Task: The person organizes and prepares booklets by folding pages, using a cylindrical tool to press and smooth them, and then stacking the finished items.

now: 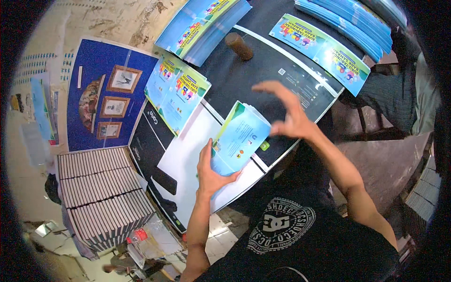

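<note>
A light blue and green booklet (240,138), loose sheets fanning slightly at its upper end, is tilted over the table in front of me. My left hand (211,171) grips its lower end, fingers along the left edge and thumb at the lower right. Just beyond the booklet's right edge is my right hand (295,117), its fingers curved and spread apart with nothing in them. Whether its thumb touches the booklet's edge I cannot tell. Printed cover sheets (176,96) of matching colours lie flat to the left, and more cover sheets (322,51) lie at the far right.
A tall stack of covers (199,28) stands at the back, with further stacks (350,26) at the far right. A brown cylindrical block (239,46) is on the dark table top (272,61). A black phone-like object (164,182) and bundled book blocks (101,188) are at left.
</note>
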{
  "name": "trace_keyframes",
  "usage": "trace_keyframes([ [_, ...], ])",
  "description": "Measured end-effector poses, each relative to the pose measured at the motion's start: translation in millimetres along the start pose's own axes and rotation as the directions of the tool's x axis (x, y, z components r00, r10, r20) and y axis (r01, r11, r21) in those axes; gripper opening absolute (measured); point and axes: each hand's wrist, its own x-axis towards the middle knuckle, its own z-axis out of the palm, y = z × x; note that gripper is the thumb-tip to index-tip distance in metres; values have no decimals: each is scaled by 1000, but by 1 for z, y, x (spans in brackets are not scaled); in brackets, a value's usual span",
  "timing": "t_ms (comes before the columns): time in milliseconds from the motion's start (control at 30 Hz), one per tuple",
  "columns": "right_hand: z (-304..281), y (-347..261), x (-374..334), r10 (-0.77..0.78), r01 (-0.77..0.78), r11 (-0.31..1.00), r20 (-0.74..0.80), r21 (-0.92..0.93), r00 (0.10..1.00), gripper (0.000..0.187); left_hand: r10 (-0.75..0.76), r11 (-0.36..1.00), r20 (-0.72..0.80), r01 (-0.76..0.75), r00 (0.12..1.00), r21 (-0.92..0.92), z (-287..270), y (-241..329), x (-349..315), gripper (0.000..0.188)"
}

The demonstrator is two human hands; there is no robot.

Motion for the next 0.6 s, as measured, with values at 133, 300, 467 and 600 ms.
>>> trace_keyframes([
  [133,20,-12,-26,7,3,997,118,-83,993,93,0,987,-8,-2,1000,-160,-17,-19,-3,116],
  [300,43,-19,-11,-127,130,991,74,-34,989,51,-48,872,313,193,949,-451,-39,-18,0,115],
  [467,58,-7,-11,-23,23,999,23,29,999,44,87,995,308,-70,948,-65,-58,-6,2,93],
  [600,59,1,-20,290,-288,950,3,121,957,33,-61,969,220,6,973,245,-70,19,-13,81],
])
